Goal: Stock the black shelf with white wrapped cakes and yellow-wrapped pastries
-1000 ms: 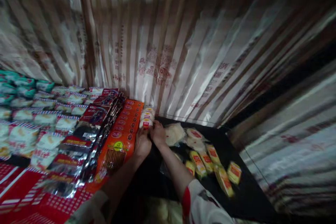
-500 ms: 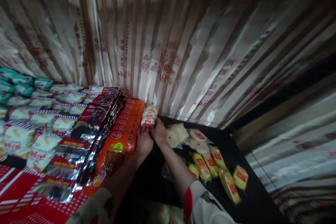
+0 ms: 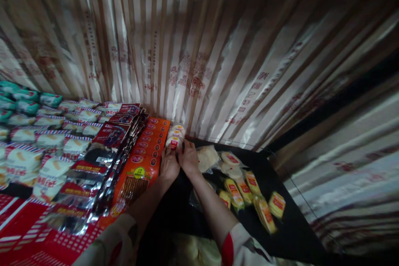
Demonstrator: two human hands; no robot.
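My left hand [image 3: 168, 165] and my right hand [image 3: 188, 159] are side by side at the near end of a short row of round white packets with red labels [image 3: 175, 136]. The fingers of both are curled on the nearest packet, which stands against the striped curtain. Orange snack packs [image 3: 146, 153] lie just left of my left hand. Loose pale round packets [image 3: 207, 157] lie just right of my right hand on the dark table [image 3: 289, 232].
Yellow-and-red wrapped snacks [image 3: 249, 193] lie scattered on the dark table at right. Rows of silver-and-red bags [image 3: 102, 149], white striped packets [image 3: 46, 145] and green packets [image 3: 18, 99] fill the left. A shiny striped curtain [image 3: 199, 58] hangs behind.
Both hands stay at the row of round packets, barely shifting. The view has swayed slightly.
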